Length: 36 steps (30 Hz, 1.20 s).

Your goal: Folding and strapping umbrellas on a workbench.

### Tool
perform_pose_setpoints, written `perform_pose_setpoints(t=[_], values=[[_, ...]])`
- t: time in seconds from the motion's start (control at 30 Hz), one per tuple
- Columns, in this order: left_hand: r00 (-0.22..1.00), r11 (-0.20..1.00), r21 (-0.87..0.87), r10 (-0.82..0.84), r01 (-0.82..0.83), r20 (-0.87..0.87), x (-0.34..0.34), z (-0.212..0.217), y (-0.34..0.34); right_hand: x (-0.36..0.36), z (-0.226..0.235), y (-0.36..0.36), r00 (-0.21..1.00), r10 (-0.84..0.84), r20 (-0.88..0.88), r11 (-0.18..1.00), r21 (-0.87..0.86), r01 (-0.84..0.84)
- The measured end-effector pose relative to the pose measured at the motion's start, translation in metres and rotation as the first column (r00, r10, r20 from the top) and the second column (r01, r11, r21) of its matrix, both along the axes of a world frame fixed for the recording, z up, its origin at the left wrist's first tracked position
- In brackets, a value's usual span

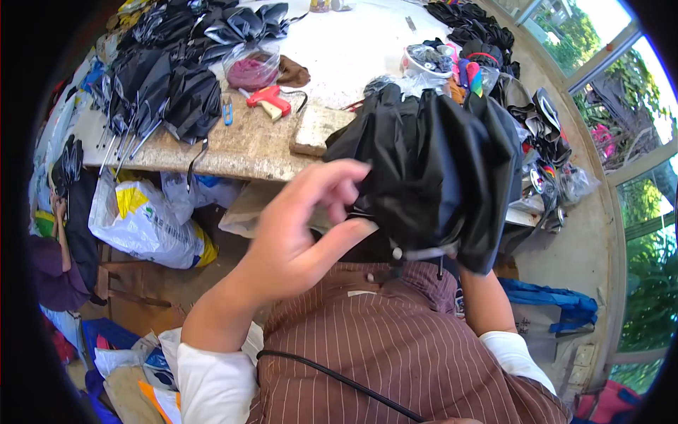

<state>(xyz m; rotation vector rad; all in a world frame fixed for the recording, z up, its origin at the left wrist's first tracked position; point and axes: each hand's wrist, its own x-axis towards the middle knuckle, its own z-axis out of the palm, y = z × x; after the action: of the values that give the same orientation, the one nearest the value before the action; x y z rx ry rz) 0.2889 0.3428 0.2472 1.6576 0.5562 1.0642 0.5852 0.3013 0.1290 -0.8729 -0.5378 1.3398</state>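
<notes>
A black umbrella [431, 169], its cloth bunched in loose folds, is held up in front of my body at the table's near edge. My left hand [300, 226] is beside its left side, thumb and fingers apart and slightly curled, with nothing visible between them. A pale rod and a small light tip [397, 253] show at the umbrella's lower edge. From the lower right my right forearm [487, 300] reaches up to the umbrella. The cloth hides my right hand's fingers, but the umbrella appears to be supported by that hand.
Several folded black umbrellas [145, 92] lie at the table's left. A red glue gun [272, 100], blue-handled snips [227, 112] and a worn block [326, 131] are nearer. A white tub [427, 62] stands behind the umbrella. A co-worker's arm [60, 226] and stuffed sacks [152, 222] are left.
</notes>
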Motion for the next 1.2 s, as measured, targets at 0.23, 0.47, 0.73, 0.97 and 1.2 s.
perform_pose_setpoints(t=[0.23,0.47,0.73,0.97,1.2], values=[[0.951,0.977,0.074,-0.178,0.202,-0.253,0.034,-0.06,0.007,-0.048,0.054,-0.016,0.951,0.143,0.274,0.987,-0.107,-0.118],[0.998,0.971,-0.233,-0.062,0.059,-0.009,-0.024,-0.032,0.031,-0.04,0.056,-0.021,0.95,0.039,0.31,0.994,-0.107,-0.006],[0.823,0.914,-0.12,-0.284,0.387,0.492,-0.035,-0.027,0.032,-0.018,-0.004,-0.004,0.959,-0.025,0.284,0.999,-0.039,0.038],[0.838,0.577,0.695,0.541,-0.43,0.07,0.013,-0.033,0.02,-0.036,0.018,-0.002,0.992,0.067,0.111,0.992,-0.114,-0.054],[0.971,0.823,0.561,0.056,0.087,-0.233,0.054,-0.104,-0.008,-0.049,0.053,-0.004,0.997,0.06,-0.05,0.976,-0.208,-0.069]])
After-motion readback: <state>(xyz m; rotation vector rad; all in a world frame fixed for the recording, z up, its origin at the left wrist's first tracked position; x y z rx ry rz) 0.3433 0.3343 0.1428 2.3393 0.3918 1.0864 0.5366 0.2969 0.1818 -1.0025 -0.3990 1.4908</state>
